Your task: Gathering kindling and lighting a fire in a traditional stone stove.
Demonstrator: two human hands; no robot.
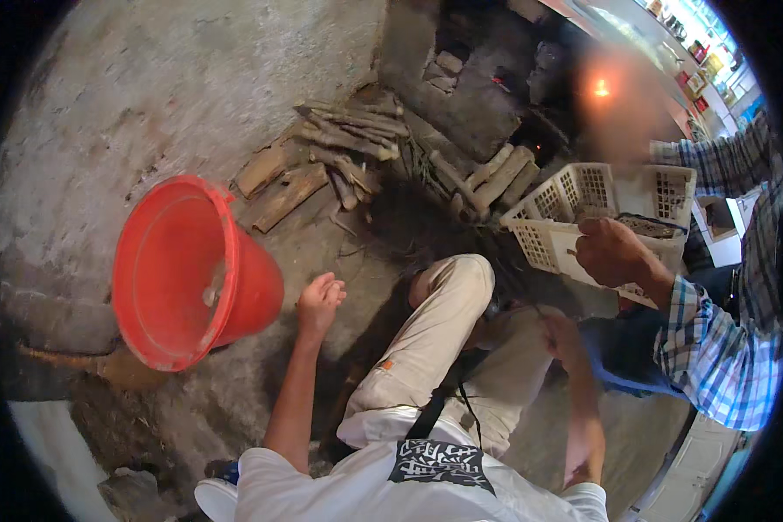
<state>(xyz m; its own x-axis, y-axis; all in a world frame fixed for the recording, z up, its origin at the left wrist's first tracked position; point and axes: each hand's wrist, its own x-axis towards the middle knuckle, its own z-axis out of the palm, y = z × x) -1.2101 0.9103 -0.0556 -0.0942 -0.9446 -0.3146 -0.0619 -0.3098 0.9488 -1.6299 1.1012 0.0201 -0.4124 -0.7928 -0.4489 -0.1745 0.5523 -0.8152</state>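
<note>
My left hand (320,300) hangs in the air to the left of my knees, its fingers loosely curled with nothing seen in them. Nearest to it stands a red plastic bucket (260,287), tilted in view, with a small pale lump inside. My right hand (564,342) is beside my right knee, dim and blurred; whether it holds something I cannot tell. Beyond my knees a white plastic basket (548,245) is near another person's hand (610,251). That person's other hand (620,98) is a blur before an orange flame (601,88).
Sticks (352,130) and split logs (290,196) lie against the plaster wall (202,85). More short logs (506,176) rest by the soot-dark stove (476,98), where embers glow. A co-worker's checked sleeve (724,352) fills the right side. A counter with jars (698,85) runs top right.
</note>
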